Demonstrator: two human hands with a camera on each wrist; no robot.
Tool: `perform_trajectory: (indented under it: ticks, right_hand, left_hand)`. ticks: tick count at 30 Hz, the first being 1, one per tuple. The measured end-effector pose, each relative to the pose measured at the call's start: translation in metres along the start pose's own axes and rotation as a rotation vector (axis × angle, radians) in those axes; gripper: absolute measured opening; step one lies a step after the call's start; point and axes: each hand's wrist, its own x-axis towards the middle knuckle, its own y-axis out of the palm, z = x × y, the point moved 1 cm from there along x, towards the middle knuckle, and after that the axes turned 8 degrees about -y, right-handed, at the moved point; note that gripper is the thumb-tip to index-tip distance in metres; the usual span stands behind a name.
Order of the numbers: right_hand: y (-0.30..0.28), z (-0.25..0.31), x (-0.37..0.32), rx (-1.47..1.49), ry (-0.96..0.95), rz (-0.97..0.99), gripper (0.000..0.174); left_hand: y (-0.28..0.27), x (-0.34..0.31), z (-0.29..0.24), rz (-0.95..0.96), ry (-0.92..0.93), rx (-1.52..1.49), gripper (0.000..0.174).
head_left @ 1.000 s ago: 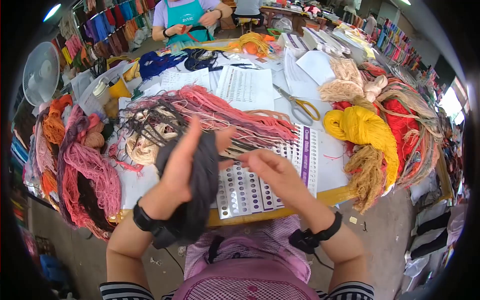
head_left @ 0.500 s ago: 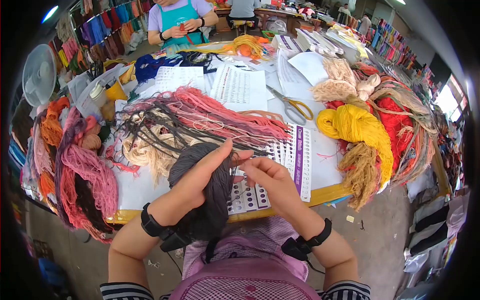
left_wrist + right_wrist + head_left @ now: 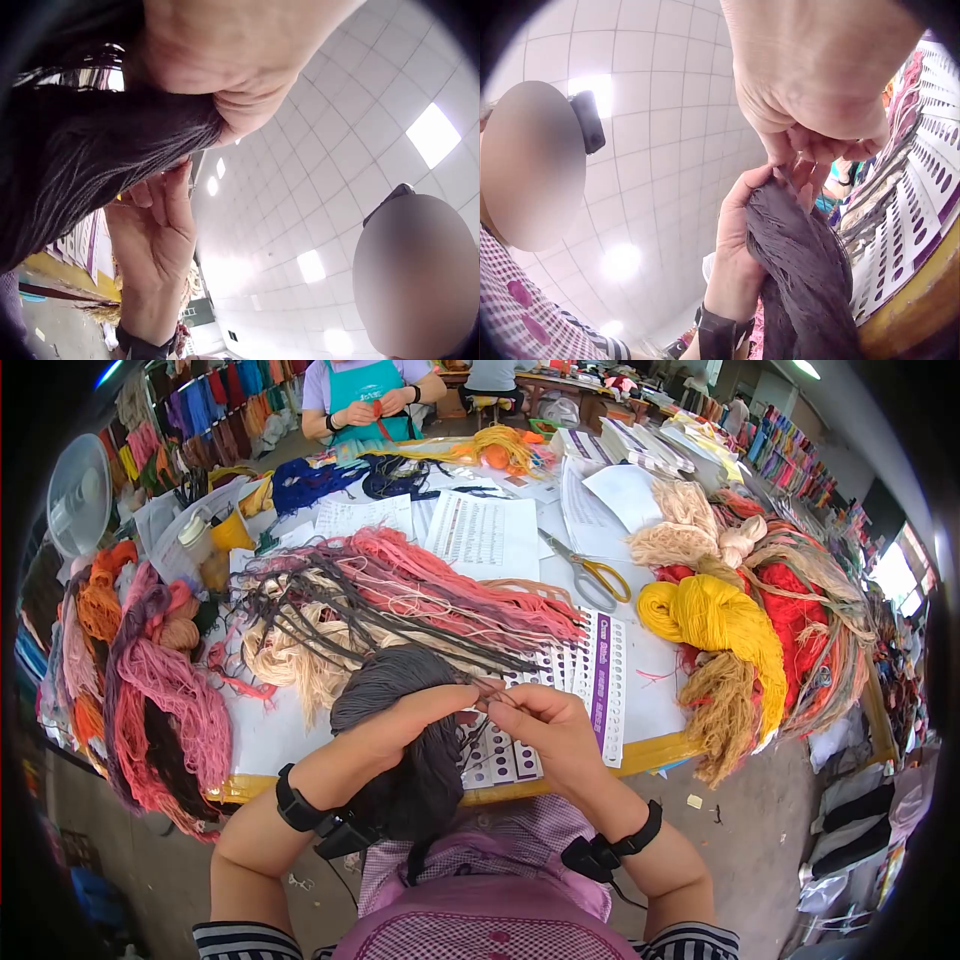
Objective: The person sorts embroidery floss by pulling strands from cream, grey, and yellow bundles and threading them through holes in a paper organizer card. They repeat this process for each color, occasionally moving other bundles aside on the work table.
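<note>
— Item in hand, and its place?

— One thick dark grey yarn skein (image 3: 385, 685); it hung from the left hand (image 3: 405, 722) at the middle of the near edge of the white table with yellow-brown wooden trim (image 3: 645, 753); its lower end drooped in front of that edge; contact with the trim could not be told.

— Condition of the hands?

— Left: curled, the skein gripped, fingertips drawn in; right hand (image 3: 560, 725): narrow, thumb and fingers pinching thin dark strands (image 3: 482, 738) beside the left fingertips.

— Done, so far as shown?

— Skein lifted and gathered on the left hand; a few strands parted from the mass and brought between both sets of fingertips; by judgement, the fine finger work was under way.

— Left to do?

— The strands had not been let go, nor the skein laid down; whether a knot or a loose end was being worked could not be told; how much remained, likewise.

— Adjacent stock?

— One pile of long pink, cream and dark strands (image 3: 430, 585), spread beyond the skein; punched white cards with a purple strip (image 3: 605, 690), at the near edge; one pair of scissors with yellow-and-grey handles (image 3: 597, 582), further in, untouched; one bright yellow skein (image 3: 720, 615), towards the right edge.
</note>
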Motion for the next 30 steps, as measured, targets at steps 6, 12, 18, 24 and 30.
perform_trajectory:
  ticks: [6,12,18,24,30]
  right_hand:
    - [-0.009,-0.009,-0.002,-0.013,-0.017,-0.057,0.010]
    - [-0.008,-0.007,-0.001,0.008,-0.076,-0.019,0.009]
    - [-0.058,0.034,-0.042,-0.360,0.165,0.083,0.012]
    - [-0.198,0.129,-0.121,-1.008,0.295,-0.433,0.010]
    - [-0.350,0.229,-0.212,-1.867,-0.087,-1.174,0.021]
  left_hand:
    - [-0.001,0.001,0.004,0.080,0.078,-0.037,0.037]
    - [0.003,-0.005,-0.004,-0.017,0.094,-0.005,0.035]
    - [-0.072,-0.030,-0.028,-0.186,0.249,-0.686,0.011]
    - [-0.286,-0.114,0.039,-0.416,0.339,-1.037,0.028]
    - [-0.311,-0.178,0.024,-0.283,0.566,-1.017,0.047]
